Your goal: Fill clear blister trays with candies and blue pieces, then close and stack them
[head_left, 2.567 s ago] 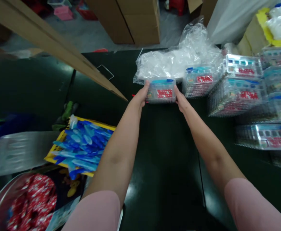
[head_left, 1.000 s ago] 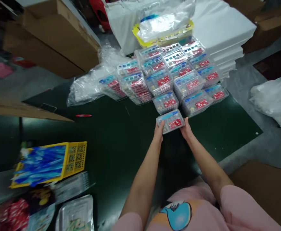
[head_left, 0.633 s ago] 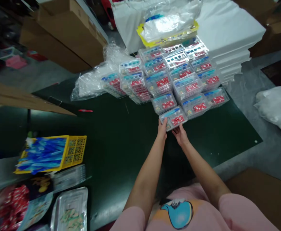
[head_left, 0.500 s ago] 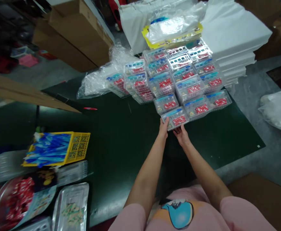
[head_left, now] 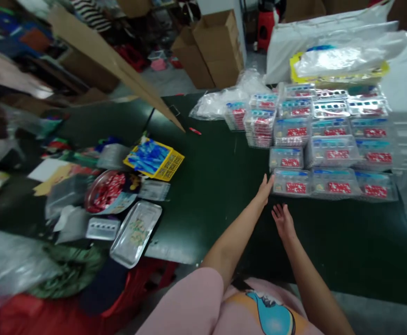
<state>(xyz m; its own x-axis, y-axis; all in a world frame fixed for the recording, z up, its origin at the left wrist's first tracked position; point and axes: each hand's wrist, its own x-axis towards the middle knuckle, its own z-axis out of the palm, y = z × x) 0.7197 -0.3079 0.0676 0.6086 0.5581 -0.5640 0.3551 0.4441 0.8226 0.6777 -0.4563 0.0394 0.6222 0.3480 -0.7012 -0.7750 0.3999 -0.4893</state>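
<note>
A clear plastic pack (head_left: 291,182) with a blue strip and a red label lies on the dark green table (head_left: 210,186), at the front left of several rows of like packs (head_left: 332,135). My left hand (head_left: 266,189) is stretched out, fingertips at that pack's left edge, holding nothing. My right hand (head_left: 283,220) hovers just in front of the pack, fingers spread and empty.
A yellow basket of blue pieces (head_left: 153,159), a round bowl of red items (head_left: 104,190) and a metal tray (head_left: 135,232) lie at the left. Clear bags (head_left: 220,100) and cardboard boxes (head_left: 213,49) stand behind. A cardboard sheet (head_left: 116,65) juts over the table.
Both hands set the pack down at the front of the rows and let go of it. The right hand has drawn back toward me. The view has swung left.
</note>
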